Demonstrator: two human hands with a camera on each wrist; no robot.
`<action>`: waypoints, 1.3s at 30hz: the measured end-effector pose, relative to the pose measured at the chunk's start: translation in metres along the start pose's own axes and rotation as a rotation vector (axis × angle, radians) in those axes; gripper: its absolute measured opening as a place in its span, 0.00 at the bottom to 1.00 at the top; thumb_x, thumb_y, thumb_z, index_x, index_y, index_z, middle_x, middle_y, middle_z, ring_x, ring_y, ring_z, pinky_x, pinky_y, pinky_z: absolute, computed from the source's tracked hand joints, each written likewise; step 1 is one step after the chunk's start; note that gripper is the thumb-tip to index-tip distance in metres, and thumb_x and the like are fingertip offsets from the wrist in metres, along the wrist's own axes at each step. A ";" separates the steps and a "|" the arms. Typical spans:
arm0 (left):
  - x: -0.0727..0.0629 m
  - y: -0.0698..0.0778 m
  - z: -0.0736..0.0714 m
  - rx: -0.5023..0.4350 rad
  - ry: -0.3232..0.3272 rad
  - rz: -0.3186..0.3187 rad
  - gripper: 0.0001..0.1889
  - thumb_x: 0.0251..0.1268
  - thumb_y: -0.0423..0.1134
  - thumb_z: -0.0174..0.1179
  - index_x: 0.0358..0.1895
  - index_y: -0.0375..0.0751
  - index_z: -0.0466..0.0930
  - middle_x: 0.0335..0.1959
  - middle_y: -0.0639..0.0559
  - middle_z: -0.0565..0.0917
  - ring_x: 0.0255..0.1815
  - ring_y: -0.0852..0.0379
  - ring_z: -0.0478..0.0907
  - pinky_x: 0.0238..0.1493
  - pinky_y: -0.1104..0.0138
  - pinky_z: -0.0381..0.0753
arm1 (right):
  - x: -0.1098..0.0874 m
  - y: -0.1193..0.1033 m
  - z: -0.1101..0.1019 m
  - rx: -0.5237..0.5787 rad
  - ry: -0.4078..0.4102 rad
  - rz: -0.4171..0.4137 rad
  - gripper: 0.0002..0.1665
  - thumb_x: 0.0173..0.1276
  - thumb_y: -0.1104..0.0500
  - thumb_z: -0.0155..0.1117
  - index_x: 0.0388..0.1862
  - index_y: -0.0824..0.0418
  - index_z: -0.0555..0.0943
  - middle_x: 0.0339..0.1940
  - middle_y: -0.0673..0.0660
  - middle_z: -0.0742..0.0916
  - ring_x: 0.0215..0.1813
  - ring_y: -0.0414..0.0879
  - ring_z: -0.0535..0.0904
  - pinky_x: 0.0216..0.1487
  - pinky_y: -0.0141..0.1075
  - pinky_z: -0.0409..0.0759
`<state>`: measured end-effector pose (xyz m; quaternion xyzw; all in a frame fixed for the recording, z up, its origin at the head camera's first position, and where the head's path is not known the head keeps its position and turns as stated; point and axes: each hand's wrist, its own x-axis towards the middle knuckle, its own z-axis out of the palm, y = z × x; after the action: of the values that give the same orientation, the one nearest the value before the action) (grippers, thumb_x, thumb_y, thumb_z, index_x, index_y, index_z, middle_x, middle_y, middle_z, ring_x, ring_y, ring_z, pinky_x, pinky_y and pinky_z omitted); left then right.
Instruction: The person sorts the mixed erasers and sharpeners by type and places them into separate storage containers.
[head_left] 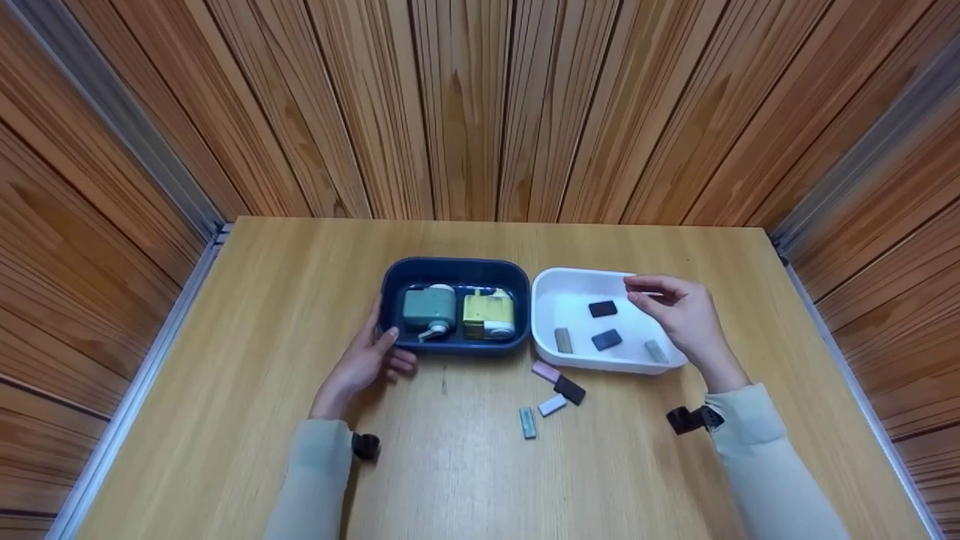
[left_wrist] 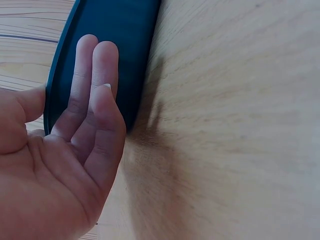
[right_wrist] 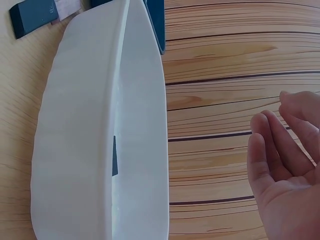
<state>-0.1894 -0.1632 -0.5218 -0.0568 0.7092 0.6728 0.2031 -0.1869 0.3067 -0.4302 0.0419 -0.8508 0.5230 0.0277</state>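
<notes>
the white bin [head_left: 555, 306] stands on the table [head_left: 450, 480], right beside the blue bin [head_left: 469, 349]. four blocks lie in it: a black block [head_left: 603, 308], a dark blue block [head_left: 607, 340], a tan block [head_left: 564, 340] and a pale block [head_left: 656, 351]

the right hand [head_left: 686, 319] hangs over the white bin's right side, thumb and forefinger reaching left with a gap between their tips, the other fingers loosely bent, all free. its forearm slants in from the lower right

the left hand [head_left: 365, 364] grips the blue bin's near left corner, thumb over the rim; in the left wrist view two fingers lie nearly straight against the outer wall and another bends forward. its forearm rises from below

in the blue bin sit a green bottle [head_left: 429, 307] and a yellow bottle [head_left: 489, 313]

nearer the person, a pink block [head_left: 546, 372] touches a dark block [head_left: 570, 389], with a white block [head_left: 553, 406] and a teal block [head_left: 527, 424] close by. pale sleeves [head_left: 765, 457] cover both forearms, and wood panels [head_left: 465, 112] rise behind the table
</notes>
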 end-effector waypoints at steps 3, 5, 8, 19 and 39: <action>0.000 0.000 0.000 0.001 -0.001 -0.001 0.34 0.83 0.45 0.41 0.77 0.82 0.35 0.41 0.35 0.86 0.42 0.40 0.85 0.43 0.52 0.81 | -0.001 0.001 0.000 0.000 0.000 0.000 0.22 0.70 0.54 0.67 0.60 0.61 0.83 0.57 0.60 0.84 0.55 0.48 0.79 0.50 0.26 0.78; 0.000 0.000 -0.001 0.003 -0.004 0.002 0.34 0.83 0.45 0.41 0.78 0.81 0.35 0.41 0.35 0.85 0.42 0.39 0.85 0.43 0.52 0.81 | -0.002 0.002 0.001 0.007 -0.003 -0.002 0.21 0.70 0.55 0.67 0.60 0.61 0.83 0.57 0.61 0.84 0.55 0.48 0.79 0.50 0.26 0.78; 0.000 0.000 -0.001 0.005 -0.009 0.007 0.34 0.83 0.45 0.41 0.78 0.81 0.34 0.41 0.35 0.85 0.43 0.39 0.85 0.43 0.52 0.81 | -0.006 -0.003 0.002 0.014 -0.013 -0.004 0.20 0.71 0.59 0.66 0.60 0.64 0.82 0.56 0.62 0.84 0.54 0.48 0.80 0.49 0.26 0.78; 0.000 0.000 -0.001 0.000 -0.022 0.032 0.34 0.83 0.45 0.42 0.78 0.80 0.34 0.40 0.35 0.86 0.41 0.40 0.85 0.39 0.55 0.81 | -0.022 -0.028 0.005 0.012 -0.045 -0.023 0.19 0.71 0.62 0.65 0.58 0.69 0.82 0.55 0.66 0.84 0.51 0.42 0.80 0.49 0.26 0.78; 0.000 -0.002 -0.001 -0.006 -0.018 0.012 0.34 0.83 0.46 0.42 0.77 0.82 0.34 0.42 0.35 0.85 0.43 0.40 0.84 0.42 0.53 0.81 | -0.038 0.018 0.019 0.098 -0.055 -0.069 0.20 0.67 0.62 0.70 0.57 0.64 0.84 0.54 0.64 0.84 0.53 0.46 0.80 0.50 0.29 0.79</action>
<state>-0.1893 -0.1643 -0.5238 -0.0470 0.7055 0.6767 0.2053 -0.1510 0.2993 -0.4577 0.0871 -0.8227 0.5615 0.0203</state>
